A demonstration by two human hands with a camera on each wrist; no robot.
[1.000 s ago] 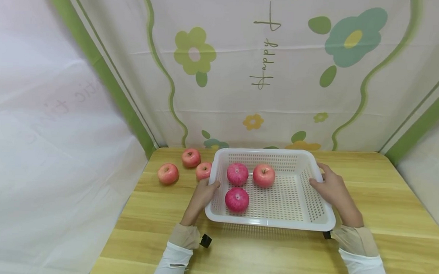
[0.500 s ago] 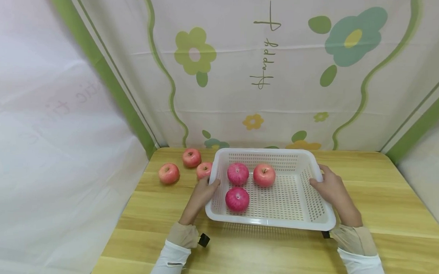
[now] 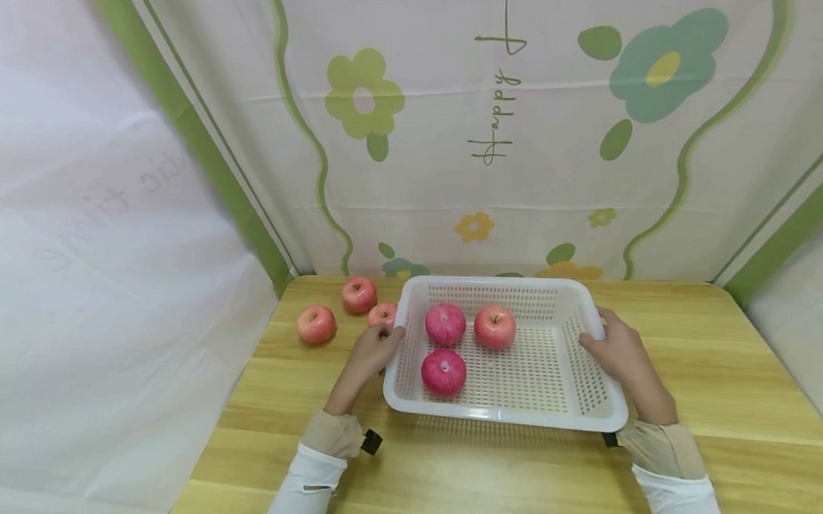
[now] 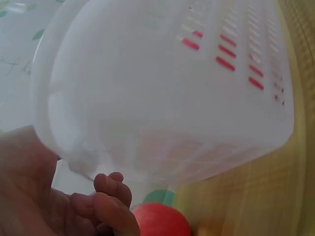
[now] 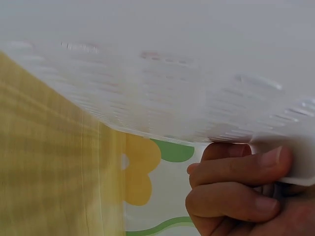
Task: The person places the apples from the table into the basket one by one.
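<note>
A white perforated plastic basket (image 3: pixel 526 378) is at the middle of the table. Inside are a light red apple (image 3: pixel 494 327) with its stem up and two deep pink round fruits that look like apples, one farther back (image 3: pixel 445 324) and one nearer (image 3: pixel 444 372). My right hand (image 3: pixel 622 355) grips the basket's right rim, thumb on top and fingers curled beneath, as the right wrist view shows. At the left rim, my left hand (image 3: pixel 370 348) has its thumb just at the outer edge. In the left wrist view its loosely bent fingers (image 4: pixel 113 196) appear apart from the basket.
Three more apples sit on the wooden table (image 3: pixel 271 388) left of the basket: one at the left (image 3: pixel 316 325), one at the back (image 3: pixel 359 294), and one (image 3: pixel 383 314) between my left hand and the basket. A flowered curtain (image 3: pixel 415 166) hangs behind the table.
My left hand has slid slightly left and back, its thumb drawing off the basket's rim. The right hand, basket and fruits have stayed nearly in place.
</note>
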